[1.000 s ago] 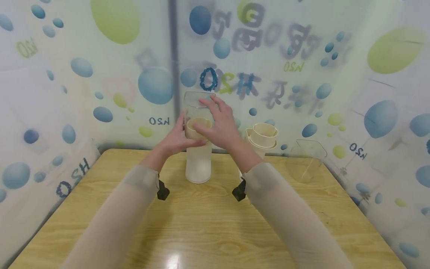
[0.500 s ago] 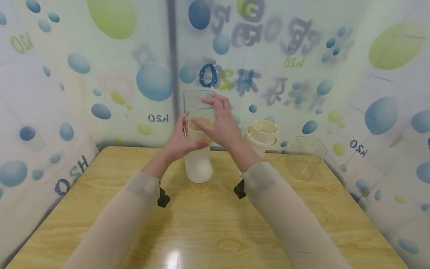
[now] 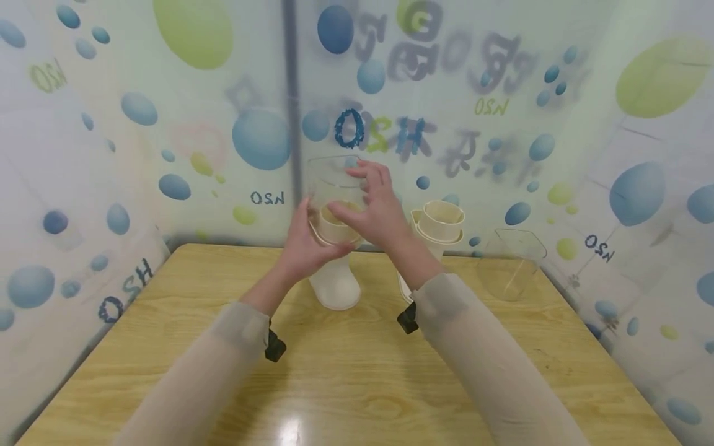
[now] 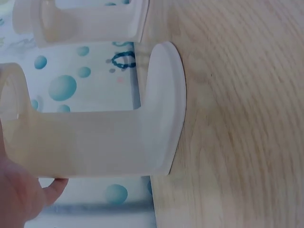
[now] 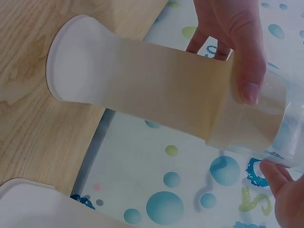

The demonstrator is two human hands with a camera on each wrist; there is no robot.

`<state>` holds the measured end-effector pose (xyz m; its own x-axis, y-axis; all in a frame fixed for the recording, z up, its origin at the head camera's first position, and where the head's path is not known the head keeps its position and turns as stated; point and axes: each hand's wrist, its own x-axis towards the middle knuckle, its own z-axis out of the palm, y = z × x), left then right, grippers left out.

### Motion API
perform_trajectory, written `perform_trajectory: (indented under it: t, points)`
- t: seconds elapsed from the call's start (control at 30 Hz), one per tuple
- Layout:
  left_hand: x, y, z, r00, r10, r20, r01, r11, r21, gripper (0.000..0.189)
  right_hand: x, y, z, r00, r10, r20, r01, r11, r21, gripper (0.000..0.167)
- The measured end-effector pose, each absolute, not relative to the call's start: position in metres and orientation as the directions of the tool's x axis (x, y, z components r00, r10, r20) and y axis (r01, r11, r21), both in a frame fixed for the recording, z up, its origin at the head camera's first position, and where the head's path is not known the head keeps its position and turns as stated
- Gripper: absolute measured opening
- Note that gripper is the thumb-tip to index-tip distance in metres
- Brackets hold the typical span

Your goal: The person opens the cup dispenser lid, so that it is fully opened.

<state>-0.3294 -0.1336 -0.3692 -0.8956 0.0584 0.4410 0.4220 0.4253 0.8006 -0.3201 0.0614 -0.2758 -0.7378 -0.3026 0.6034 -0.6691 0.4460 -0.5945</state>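
A cream plastic stand [image 3: 336, 286] with a flared foot rises from the table, its round collar showing through a clear plastic container [image 3: 333, 173] fitted over the top. My left hand [image 3: 304, 244] grips the container's lower end around the collar, thumb across the front; the right wrist view shows that thumb [image 5: 249, 85] pressed on the clear wall. Higher up, my right hand [image 3: 380, 207] holds the container's right side, thumb and fingers spread apart. In the left wrist view the stand's foot [image 4: 166, 109] is at the table's surface.
A second cream stand [image 3: 442, 226] with a round collar and a small spout is to the right, partly behind the right forearm. Farther right, another clear container [image 3: 510, 275] stands on the wooden table [image 3: 346, 378]. Patterned sheets [image 3: 203, 93] enclose the table's back and sides.
The stand has turned and leans a little, its flared foot now pointing to the right and toward me. Both hands have shifted slightly right and down with the clear container.
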Motion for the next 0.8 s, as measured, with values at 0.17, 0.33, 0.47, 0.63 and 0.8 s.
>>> perform_trajectory:
  t: [0.17,0.33,0.47,0.63,0.8]
  points:
    - [-0.320,-0.125,-0.373,-0.884,0.004,0.467,0.416,0.461,0.784,0.141,-0.318,0.062,-0.280,-0.735,-0.278,0.619,-0.670,0.441,-0.597,0.073]
    - [-0.308,-0.113,-0.375,-0.881,-0.069,0.468,0.372,0.511,0.775,0.140,-0.316,0.055,-0.286,-0.757,-0.190,0.624,-0.641,0.402,-0.654,0.075]
    - [-0.303,-0.107,-0.375,-0.885,-0.088,0.458,0.347,0.530,0.774,0.141,-0.313,0.051,-0.288,-0.810,-0.125,0.574,-0.571,0.391,-0.721,0.084]
    - [-0.305,-0.104,-0.370,-0.898,-0.069,0.434,0.352,0.479,0.804,0.138,-0.311,0.048,-0.288,-0.826,-0.091,0.556,-0.538,0.423,-0.729,0.085]
    - [-0.308,-0.105,-0.367,-0.901,-0.073,0.428,0.355,0.444,0.823,0.134,-0.310,0.045,-0.282,-0.842,-0.037,0.538,-0.493,0.456,-0.741,0.082]
